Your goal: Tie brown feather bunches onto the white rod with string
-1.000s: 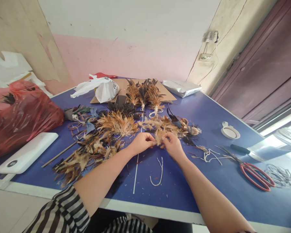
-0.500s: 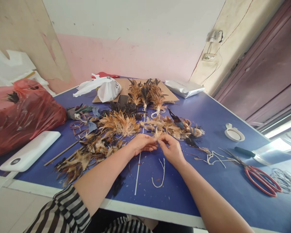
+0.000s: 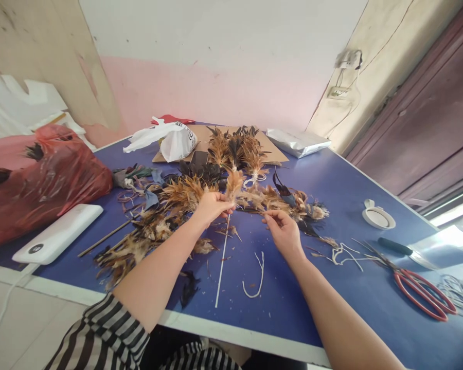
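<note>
My left hand is closed in a pinch on the base of a small tan feather bunch, which stands upright above the fingertips. To its right, my right hand has thumb and forefinger together at the end of a thin dark feather, at the near edge of a row of loose tan and brown feathers. A fuller golden-brown feather bundle lies behind my left hand. Below the hands, a short piece of white string rests on the blue table.
Tied feather bundles lie on cardboard at the back. Red-handled scissors, a green-handled knife and a white round lid are on the right. At left are a white power bank, a red plastic bag and sticks.
My hands have moved apart from where they met. The left went up and left with the feather bunch, now upright; the right moved slightly right to the loose feathers. The view shifted a little.
</note>
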The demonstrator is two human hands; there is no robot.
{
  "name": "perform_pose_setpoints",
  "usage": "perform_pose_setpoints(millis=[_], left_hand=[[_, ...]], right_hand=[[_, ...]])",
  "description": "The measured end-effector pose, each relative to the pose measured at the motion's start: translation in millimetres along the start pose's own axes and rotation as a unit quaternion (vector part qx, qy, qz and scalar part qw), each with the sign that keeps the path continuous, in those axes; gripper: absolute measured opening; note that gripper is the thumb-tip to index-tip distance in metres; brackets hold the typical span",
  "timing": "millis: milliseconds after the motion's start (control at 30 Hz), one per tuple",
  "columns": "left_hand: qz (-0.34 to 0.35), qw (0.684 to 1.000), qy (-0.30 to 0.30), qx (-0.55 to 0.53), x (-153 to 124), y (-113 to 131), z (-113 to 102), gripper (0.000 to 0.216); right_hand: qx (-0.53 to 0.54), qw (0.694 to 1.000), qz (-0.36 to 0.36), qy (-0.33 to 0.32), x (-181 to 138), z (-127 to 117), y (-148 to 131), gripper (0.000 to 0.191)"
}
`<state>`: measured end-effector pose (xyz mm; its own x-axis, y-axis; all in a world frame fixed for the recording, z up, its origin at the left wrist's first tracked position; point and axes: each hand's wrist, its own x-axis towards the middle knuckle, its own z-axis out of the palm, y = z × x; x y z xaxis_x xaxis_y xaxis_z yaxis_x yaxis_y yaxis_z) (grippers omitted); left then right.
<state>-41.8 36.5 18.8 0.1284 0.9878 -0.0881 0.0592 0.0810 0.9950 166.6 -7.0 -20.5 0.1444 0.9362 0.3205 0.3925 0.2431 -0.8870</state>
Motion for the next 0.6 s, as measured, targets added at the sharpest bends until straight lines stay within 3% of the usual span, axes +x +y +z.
perform_pose_setpoints(millis=[233,400,500,600], left_hand=[[-0.002,0.991,0.091,0.1,5.4,5.2,-33.0,0.014],[-0.009,0.976,0.132,0.175,0.3,-2.1,-55.6,0.025],[0.017,0.943,0.17,0.285,-6.0,-6.4,-66.9,0.033],[0.068,0.879,0.21,0.424,-14.8,-3.8,-71.5,0.034]], right_hand=[[-0.011,1.0,0.013,0.015,6.6,-9.2,1.9,0.028],[-0.009,1.0,0.019,0.019,9.1,-12.6,0.4,0.031],[-0.016,0.999,0.024,0.026,10.1,-14.2,-1.5,0.031],[-0.01,0.999,0.019,0.046,11.9,-17.4,-3.6,0.031]])
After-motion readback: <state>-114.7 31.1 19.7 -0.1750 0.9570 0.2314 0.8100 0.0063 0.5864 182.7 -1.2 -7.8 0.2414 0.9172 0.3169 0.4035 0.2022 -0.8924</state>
